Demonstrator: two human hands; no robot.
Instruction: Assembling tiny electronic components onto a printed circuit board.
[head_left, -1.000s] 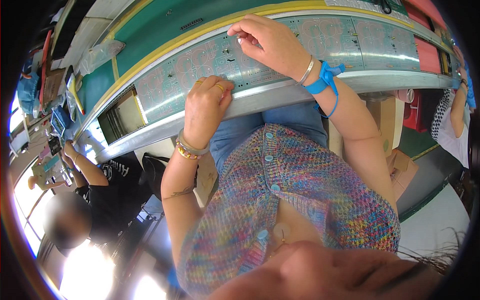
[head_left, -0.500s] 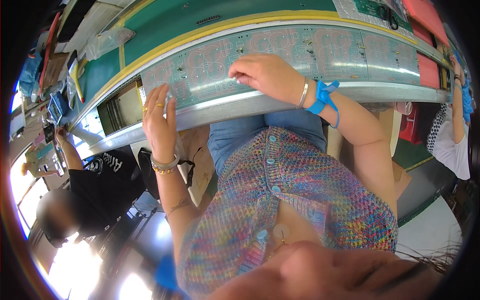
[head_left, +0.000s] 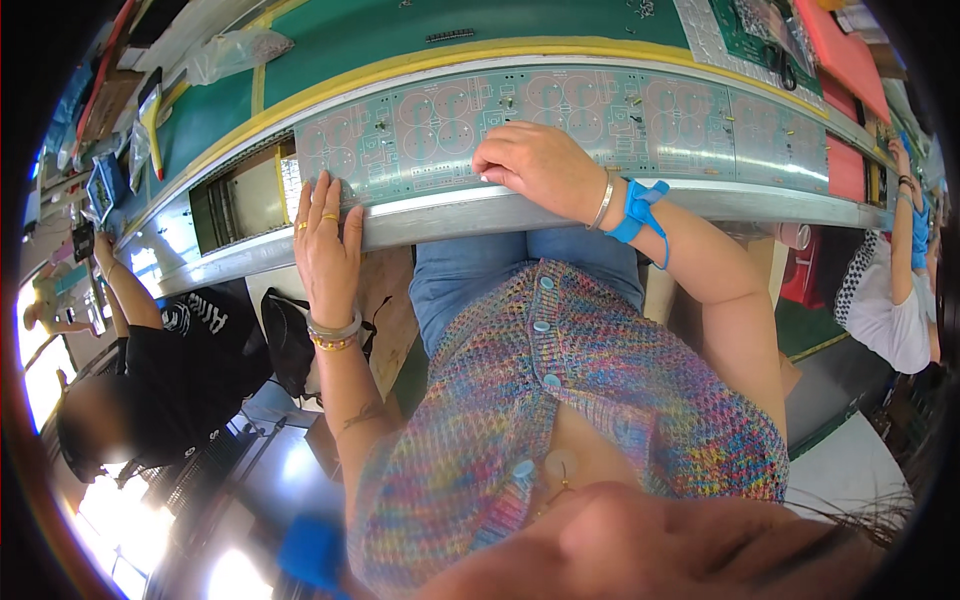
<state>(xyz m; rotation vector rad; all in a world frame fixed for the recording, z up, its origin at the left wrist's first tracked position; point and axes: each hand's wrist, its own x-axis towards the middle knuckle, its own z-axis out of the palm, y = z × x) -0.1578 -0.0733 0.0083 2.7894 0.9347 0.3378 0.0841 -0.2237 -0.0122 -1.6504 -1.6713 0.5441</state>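
Note:
A long row of grey-green printed circuit boards (head_left: 435,135), marked with circle outlines and dotted with a few small upright components (head_left: 507,102), lies in a metal rail (head_left: 430,229). My left hand (head_left: 328,240) is open, its fingers stretched and resting on the left end of the boards and the rail's near edge. Over the middle of the row is my right hand (head_left: 540,168), fingers curled in a pinch. What it holds, if anything, is too small and hidden to make out. A blue wrist strap (head_left: 640,212) circles my right wrist.
Behind the boards runs a green bench (head_left: 570,30) with a yellow strip and a dark component strip (head_left: 450,36). A plastic bag (head_left: 235,58) lies at back left, scissors (head_left: 788,72) at back right. People work at left (head_left: 205,340) and right (head_left: 895,300).
My left hand has come down from slightly raised and now rests flat on the board and rail edge. My right hand stays pinched over the boards, slightly shifted. The whole view has tilted a little.

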